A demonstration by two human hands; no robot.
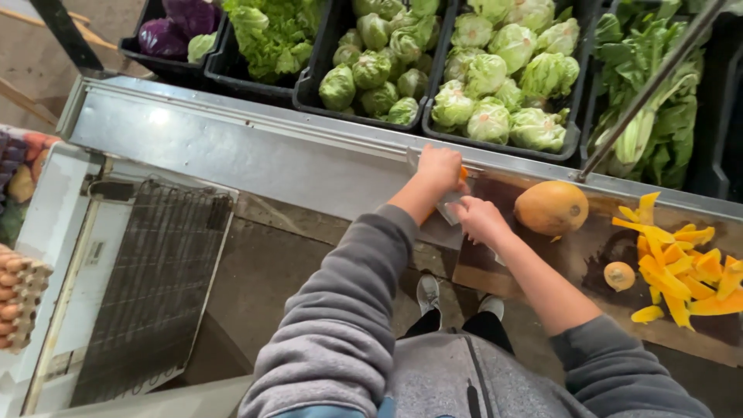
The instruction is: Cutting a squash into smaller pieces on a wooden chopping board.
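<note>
Left hand (pixel 439 169) closed on an orange piece; right hand (pixel 478 219) pinches clear wrap (pixel 451 207) beside it. Beyond both: black crates (pixel 309 93) of green lettuce heads (pixel 371 70), one with purple cabbage (pixel 174 27).

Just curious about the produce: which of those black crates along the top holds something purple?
The far-left crate: it holds dark purple cabbage heads. Every other crate in the row, such as the pale green lettuce crate behind the hands, holds only green vegetables.
</note>
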